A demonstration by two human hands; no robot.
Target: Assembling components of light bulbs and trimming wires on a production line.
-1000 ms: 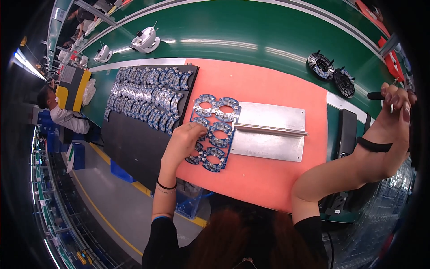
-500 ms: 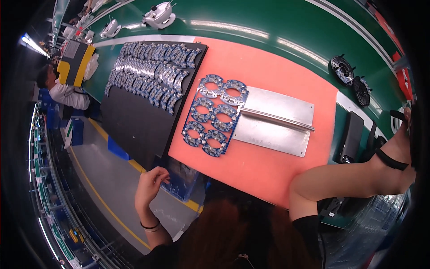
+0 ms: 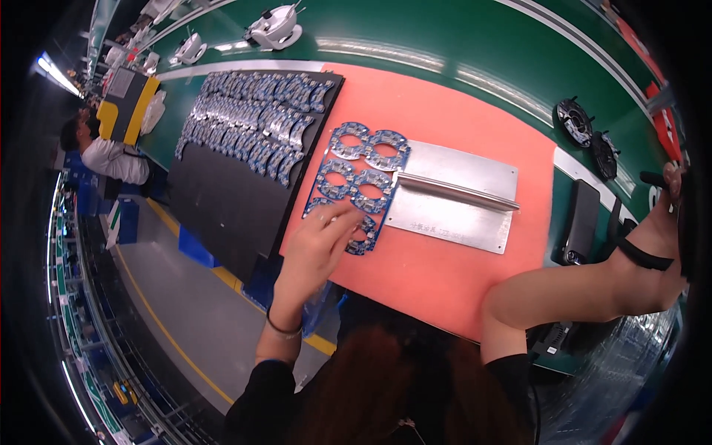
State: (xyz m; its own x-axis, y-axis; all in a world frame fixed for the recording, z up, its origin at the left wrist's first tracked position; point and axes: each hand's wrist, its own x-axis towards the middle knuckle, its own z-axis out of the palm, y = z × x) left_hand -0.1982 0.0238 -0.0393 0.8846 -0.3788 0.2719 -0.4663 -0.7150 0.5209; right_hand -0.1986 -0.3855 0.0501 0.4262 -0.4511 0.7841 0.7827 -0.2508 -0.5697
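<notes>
My left hand [image 3: 317, 241] reaches over the nearest ring-shaped boards of a blue circuit board panel [image 3: 368, 190]. Its fingers stretch forward and partly cover those rings; whether the fingertips touch them I cannot tell. The panel lies on a salmon-coloured mat [image 3: 437, 100], its right side against a flat metal plate [image 3: 452, 222] with a raised metal bar [image 3: 460, 192]. At the far right rim my right hand [image 3: 672, 180] is raised away from the mat. It is distorted and partly cut off, so its grip does not show.
Left of the mat, a black board [image 3: 222, 196] carries rows of curved blue circuit boards [image 3: 248, 111]. White devices [image 3: 274, 28] stand on the green bench behind. Round black parts [image 3: 575, 121] and a black oblong case [image 3: 582, 221] lie to the right. Another person [image 3: 111, 156] sits far left.
My left hand has moved up and right from beside the mat's near left edge to over the nearest rings of the panel. The right arm has hardly moved.
</notes>
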